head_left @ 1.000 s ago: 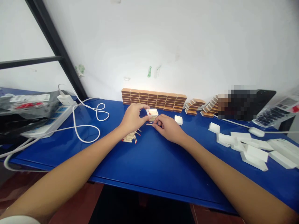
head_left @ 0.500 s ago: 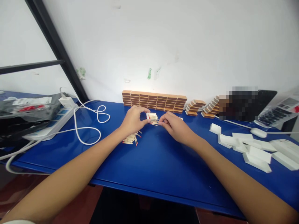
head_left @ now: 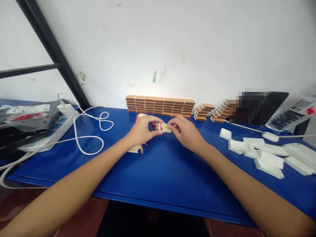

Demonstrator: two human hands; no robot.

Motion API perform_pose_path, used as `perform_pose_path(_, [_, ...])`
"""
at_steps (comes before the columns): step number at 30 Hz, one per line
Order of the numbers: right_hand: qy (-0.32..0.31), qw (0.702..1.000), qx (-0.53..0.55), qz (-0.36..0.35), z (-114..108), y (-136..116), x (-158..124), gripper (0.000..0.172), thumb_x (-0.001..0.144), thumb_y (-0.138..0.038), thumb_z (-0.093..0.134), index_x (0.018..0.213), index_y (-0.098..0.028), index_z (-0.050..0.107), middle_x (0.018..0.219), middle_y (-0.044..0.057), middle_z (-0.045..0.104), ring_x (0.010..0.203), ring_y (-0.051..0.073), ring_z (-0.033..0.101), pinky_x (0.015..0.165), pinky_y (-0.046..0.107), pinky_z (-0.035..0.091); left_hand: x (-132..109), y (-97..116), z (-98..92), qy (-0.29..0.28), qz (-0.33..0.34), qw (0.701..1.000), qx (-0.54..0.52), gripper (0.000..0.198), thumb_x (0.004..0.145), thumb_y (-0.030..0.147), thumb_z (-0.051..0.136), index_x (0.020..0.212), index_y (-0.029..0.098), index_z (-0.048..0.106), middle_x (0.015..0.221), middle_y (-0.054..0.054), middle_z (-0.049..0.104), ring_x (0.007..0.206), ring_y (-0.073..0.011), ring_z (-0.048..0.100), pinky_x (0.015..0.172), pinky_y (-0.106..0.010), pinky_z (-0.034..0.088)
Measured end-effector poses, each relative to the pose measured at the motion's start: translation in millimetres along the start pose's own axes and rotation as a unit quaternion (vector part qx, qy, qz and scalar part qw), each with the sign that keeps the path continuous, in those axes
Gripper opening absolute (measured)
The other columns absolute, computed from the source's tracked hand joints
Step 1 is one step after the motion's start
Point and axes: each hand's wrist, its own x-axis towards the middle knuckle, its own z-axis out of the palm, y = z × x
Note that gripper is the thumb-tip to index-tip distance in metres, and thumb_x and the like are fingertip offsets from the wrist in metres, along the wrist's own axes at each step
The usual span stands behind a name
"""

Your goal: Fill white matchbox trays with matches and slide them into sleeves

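Observation:
Between thumb and fingers, my left hand (head_left: 142,129) holds a bundle of matches (head_left: 166,127) just above the blue table. The red heads point left, and a narrow white strip crosses the bundle; I cannot tell if it is a band or a box edge. My right hand (head_left: 185,131) pinches the pale ends of the matches at the right side. Loose matches (head_left: 134,149) lie in a heap under my left wrist. More red-headed matches (head_left: 140,116) show behind my left hand, partly covered by it.
Stacked matchbox sleeves (head_left: 160,106) line the wall, with smaller leaning stacks (head_left: 203,112) to their right. White box trays (head_left: 269,161) lie scattered at the right. A white cable (head_left: 102,120), a power strip (head_left: 50,131) and a grey plastic bag (head_left: 29,115) occupy the left.
The white piece over the matches now shows as a narrow strip, with red heads visible left of it. My right fingers have come onto the match ends. The view has shifted slightly.

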Motion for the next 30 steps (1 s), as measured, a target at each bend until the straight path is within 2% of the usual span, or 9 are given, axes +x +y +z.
perform_pose_path(6, [0.039, 0.999, -0.004, 0.000, 3, 5, 1, 0.012, 0.102, -0.027, 0.057, 0.099, -0.022, 0.067, 0.087, 0.004, 0.058, 0.074, 0.019, 0.055, 0.072, 0.034, 0.044, 2, -11, -1.3, 0.062, -0.022, 0.996, 0.057, 0.034, 0.080, 0.017, 0.091, 0.111, 0.024, 0.077, 0.116, -0.002, 0.079, 0.110, -0.0254, 0.071, 0.102, -0.043, 0.052])
perform_pose_path(12, [-0.057, 0.998, 0.000, 0.022, 22, 11, 2, 0.010, 0.097, -0.031, 0.067, 0.095, -0.022, 0.069, 0.091, 0.004, 0.061, 0.077, 0.019, 0.058, 0.071, 0.033, 0.045, 6, -20, -6.3, 0.122, -0.051, 0.988, 0.085, 0.034, 0.081, 0.022, 0.092, 0.112, 0.023, 0.076, 0.120, -0.004, 0.079, 0.115, -0.0268, 0.069, 0.107, -0.046, 0.050])
perform_pose_path(19, [-0.078, 0.997, 0.006, -0.008, 30, 15, 6, 0.013, 0.100, -0.027, 0.061, 0.108, -0.023, 0.071, 0.092, 0.003, 0.059, 0.076, 0.018, 0.057, 0.072, 0.033, 0.045, 6, -17, -6.3, 0.119, -0.038, 0.989, 0.081, 0.032, 0.083, 0.022, 0.090, 0.112, 0.024, 0.076, 0.119, -0.003, 0.078, 0.115, -0.0268, 0.069, 0.106, -0.046, 0.051])
perform_pose_path(30, [-0.081, 0.997, 0.020, -0.004, 27, 14, 5, 0.011, 0.099, -0.027, 0.062, 0.095, -0.022, 0.071, 0.089, 0.003, 0.057, 0.075, 0.018, 0.055, 0.071, 0.033, 0.045, 5, -18, -5.6, 0.111, -0.037, 0.989, 0.093, 0.033, 0.082, 0.021, 0.090, 0.112, 0.023, 0.076, 0.120, -0.003, 0.078, 0.115, -0.0269, 0.069, 0.107, -0.046, 0.050])
